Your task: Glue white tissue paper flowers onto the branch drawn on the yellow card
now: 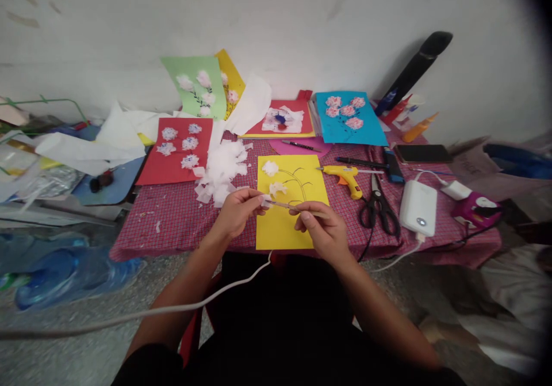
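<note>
Over the yellow card (288,233), my right hand (323,228) grips a thin pencil-like stick (282,204); its exact kind is too small to tell. My left hand (242,210) pinches a small piece of white tissue paper (266,201) around the stick's far end. Drawn on the card is a curved stem with small leaves. Two white tissue puffs, one at the upper left (270,168) and one just above my fingers (277,188), sit on it. Left of the card lies a loose pile of white tissue pieces (226,167).
Right of the card lie a yellow glue gun (342,174), black scissors (378,207) and a white power bank (418,207) with cables. Finished flower cards in red (175,170), green (194,69) and blue (351,133) stand or lie behind. A white cable crosses my lap.
</note>
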A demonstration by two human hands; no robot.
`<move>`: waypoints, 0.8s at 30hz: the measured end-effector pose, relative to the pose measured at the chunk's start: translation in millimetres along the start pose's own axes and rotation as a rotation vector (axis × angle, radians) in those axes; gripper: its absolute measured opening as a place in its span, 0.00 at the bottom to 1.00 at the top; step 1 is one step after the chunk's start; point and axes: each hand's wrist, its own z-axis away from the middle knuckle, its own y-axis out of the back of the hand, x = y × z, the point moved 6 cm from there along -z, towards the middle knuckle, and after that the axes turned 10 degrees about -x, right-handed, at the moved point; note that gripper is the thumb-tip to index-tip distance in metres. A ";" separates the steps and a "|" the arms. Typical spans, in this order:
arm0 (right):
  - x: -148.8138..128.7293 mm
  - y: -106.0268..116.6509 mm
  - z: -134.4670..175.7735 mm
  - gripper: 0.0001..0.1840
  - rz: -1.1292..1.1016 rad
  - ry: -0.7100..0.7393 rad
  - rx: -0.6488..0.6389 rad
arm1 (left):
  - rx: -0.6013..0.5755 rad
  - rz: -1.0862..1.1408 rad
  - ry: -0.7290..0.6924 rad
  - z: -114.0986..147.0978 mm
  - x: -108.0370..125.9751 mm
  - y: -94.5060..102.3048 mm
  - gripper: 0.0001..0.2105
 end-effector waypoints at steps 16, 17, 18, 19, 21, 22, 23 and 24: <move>25.6 25.1 12.9 0.09 -0.141 -0.110 0.176 | -0.154 -0.469 0.022 14.5 -34.5 -26.3 0.07; 27.2 24.4 12.5 0.09 -0.183 -0.123 0.134 | -0.161 -0.466 0.025 14.5 -35.9 -26.7 0.07; 28.2 23.9 12.3 0.09 -0.212 -0.131 0.098 | -0.167 -0.465 0.029 14.7 -36.7 -26.9 0.07; 28.6 24.0 12.5 0.09 -0.219 -0.134 0.079 | -0.169 -0.469 0.031 15.1 -36.5 -27.0 0.07; 27.7 26.4 13.5 0.07 -0.168 -0.114 0.100 | -0.174 -0.514 0.018 16.3 -33.1 -28.3 0.07; 26.8 28.1 14.2 0.07 -0.118 -0.094 0.133 | -0.178 -0.557 -0.001 17.1 -29.9 -29.8 0.07; 25.9 29.5 14.7 0.08 -0.064 -0.075 0.170 | -0.186 -0.610 -0.028 17.9 -26.4 -32.0 0.06; 25.3 30.4 15.1 0.09 -0.019 -0.059 0.204 | -0.199 -0.670 -0.061 18.6 -23.1 -34.7 0.06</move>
